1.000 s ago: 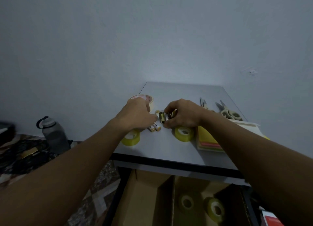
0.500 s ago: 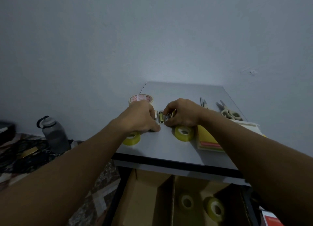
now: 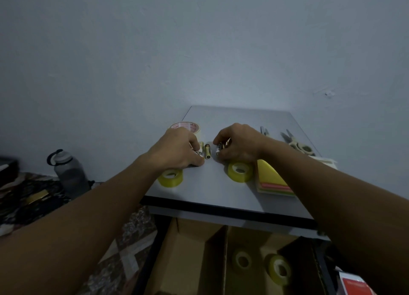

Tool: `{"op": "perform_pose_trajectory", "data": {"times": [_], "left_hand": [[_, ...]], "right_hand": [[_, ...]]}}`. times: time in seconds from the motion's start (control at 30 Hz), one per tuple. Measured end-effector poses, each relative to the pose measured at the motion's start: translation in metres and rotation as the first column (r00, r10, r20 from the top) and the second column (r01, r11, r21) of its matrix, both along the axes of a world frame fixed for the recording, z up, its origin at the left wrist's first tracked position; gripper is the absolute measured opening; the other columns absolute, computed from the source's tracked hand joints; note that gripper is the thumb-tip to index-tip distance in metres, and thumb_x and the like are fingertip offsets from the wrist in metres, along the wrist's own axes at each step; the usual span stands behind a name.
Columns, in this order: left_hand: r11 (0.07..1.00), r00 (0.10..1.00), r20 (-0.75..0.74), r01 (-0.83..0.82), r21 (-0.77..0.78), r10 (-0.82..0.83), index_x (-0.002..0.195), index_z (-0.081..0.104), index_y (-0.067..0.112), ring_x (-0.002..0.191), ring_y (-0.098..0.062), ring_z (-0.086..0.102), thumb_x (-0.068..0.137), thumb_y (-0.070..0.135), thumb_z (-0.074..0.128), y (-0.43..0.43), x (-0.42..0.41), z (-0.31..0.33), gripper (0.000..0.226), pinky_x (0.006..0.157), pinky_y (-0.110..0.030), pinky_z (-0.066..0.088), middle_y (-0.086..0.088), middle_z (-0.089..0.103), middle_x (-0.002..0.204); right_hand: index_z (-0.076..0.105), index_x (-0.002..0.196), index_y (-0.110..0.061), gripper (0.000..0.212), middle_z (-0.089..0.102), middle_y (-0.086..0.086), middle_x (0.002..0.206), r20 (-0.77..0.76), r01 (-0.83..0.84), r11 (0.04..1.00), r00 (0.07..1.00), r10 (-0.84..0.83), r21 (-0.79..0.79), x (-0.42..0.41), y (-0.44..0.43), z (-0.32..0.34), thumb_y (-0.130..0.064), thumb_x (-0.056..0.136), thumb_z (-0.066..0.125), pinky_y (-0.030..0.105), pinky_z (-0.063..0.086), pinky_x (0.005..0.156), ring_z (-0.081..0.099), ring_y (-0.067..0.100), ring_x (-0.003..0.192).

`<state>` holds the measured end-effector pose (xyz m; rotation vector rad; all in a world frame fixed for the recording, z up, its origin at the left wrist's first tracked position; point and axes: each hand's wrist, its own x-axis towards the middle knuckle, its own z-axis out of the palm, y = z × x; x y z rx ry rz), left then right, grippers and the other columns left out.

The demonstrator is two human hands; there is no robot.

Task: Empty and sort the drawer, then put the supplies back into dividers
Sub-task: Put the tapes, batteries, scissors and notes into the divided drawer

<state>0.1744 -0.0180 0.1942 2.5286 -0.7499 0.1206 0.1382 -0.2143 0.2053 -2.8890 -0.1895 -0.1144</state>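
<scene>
Fingers of right hand (image 3: 239, 144) pinch slim cylindrical battery (image 3: 218, 149); left hand (image 3: 177, 149) grips another.

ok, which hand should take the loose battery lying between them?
Left, probably: the loose battery lies nearly against the left hand, farther from the right hand. Neither is free: see the left-held battery and right-held battery.
</scene>
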Motion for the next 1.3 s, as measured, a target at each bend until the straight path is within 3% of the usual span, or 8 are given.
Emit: {"op": "perform_pose_trajectory", "data": {"times": [0.2,0.33,0.5,0.77,0.87,1.0,1.17,1.3], "left_hand": [[0.997,1.0,0.013,-0.002,-0.071,0.003,0.096,0.077,0.023,0.081,-0.005,0.06,0.07,0.036,0.086,0.005,-0.002,0.006,0.03,0.059,-0.013,0.044,0.007,0.065,0.095],[0.991,0.999,0.014,0.034,-0.127,-0.032,0.094,0.078,0.024,0.077,0.006,0.06,0.068,0.037,0.088,0.014,-0.007,0.014,0.031,0.056,-0.004,0.038,0.014,0.066,0.092],[0.984,0.999,0.037,0.033,-0.176,-0.027,0.098,0.077,0.026,0.085,-0.004,0.065,0.066,0.045,0.088,0.042,-0.02,0.026,0.039,0.066,-0.019,0.048,0.007,0.073,0.095],[0.977,0.996,0.048,0.087,-0.194,-0.079,0.099,0.078,0.025,0.066,0.007,0.062,0.071,0.038,0.087,0.091,-0.075,0.04,0.033,0.058,-0.009,0.04,0.02,0.07,0.075],[0.972,0.994,-0.011,0.109,-0.21,-0.113,0.097,0.078,0.028,0.068,-0.002,0.068,0.069,0.04,0.088,0.104,-0.104,0.031,0.032,0.068,-0.023,0.054,0.017,0.072,0.07],[0.962,0.979,-0.107,0.144,-0.232,-0.172,0.099,0.077,0.025,0.064,-0.009,0.068,0.071,0.032,0.089,0.115,-0.144,0.003,0.032,0.07,-0.03,0.056,0.004,0.073,0.069],[0.942,0.918,-0.224,0.298,-0.152,-0.326,0.104,0.075,0.022,0.068,-0.003,0.067,0.074,0.029,0.087,0.122,-0.191,-0.05,0.033,0.064,-0.018,0.054,0.008,0.071,0.075],[0.892,0.883,-0.217,0.442,0.09,-0.416,0.117,0.07,0.026,0.077,0.011,0.057,0.081,0.045,0.078,0.12,-0.218,-0.092,0.041,0.074,-0.011,0.048,0.026,0.055,0.087]], "right_hand": [[0.067,0.123,-0.018,0.038,0.068,-0.003,0.109,0.089,-0.003,0.993,0.996,-0.007,0.115,-0.007,-0.007,0.013,-0.029,0.087,0.073,0.025,0.048,0.082,0.062,0.013,0.095],[0.067,0.123,-0.018,0.038,0.069,-0.002,0.111,0.119,0.005,0.985,0.993,-0.026,0.175,-0.02,-0.011,0.024,-0.027,0.087,0.073,0.026,0.049,0.085,0.063,0.014,0.097],[0.07,0.117,-0.017,0.034,0.071,-0.004,0.105,0.177,0.027,0.971,0.982,-0.071,0.237,-0.048,-0.018,0.038,-0.026,0.084,0.076,0.027,0.051,0.085,0.066,0.014,0.093],[0.072,0.114,-0.016,0.032,0.073,-0.003,0.102,0.213,0.07,0.945,0.966,-0.144,0.318,-0.12,-0.023,0.049,-0.023,0.084,0.077,0.032,0.055,0.084,0.069,0.012,0.09],[0.073,0.111,-0.018,0.028,0.072,-0.005,0.096,0.203,0.083,0.934,0.966,-0.162,0.348,-0.154,-0.015,0.04,-0.023,0.083,0.077,0.022,0.049,0.073,0.068,0.009,0.086],[0.073,0.101,-0.022,0.02,0.073,-0.002,0.086,0.176,0.088,0.908,0.969,-0.173,0.409,-0.197,0.006,0.018,-0.022,0.082,0.078,0.029,0.05,0.071,0.068,0.011,0.073],[0.07,0.109,-0.026,0.026,0.071,-0.008,0.082,0.108,0.076,0.869,0.983,-0.147,0.488,-0.24,0.031,-0.023,-0.023,0.084,0.077,0.013,0.048,0.067,0.067,0.003,0.074],[0.067,0.113,-0.03,0.028,0.071,-0.004,0.089,0.001,0.091,0.848,0.994,-0.107,0.522,-0.262,0.048,-0.046,-0.025,0.087,0.073,0.032,0.059,0.074,0.068,0.008,0.079]]}}
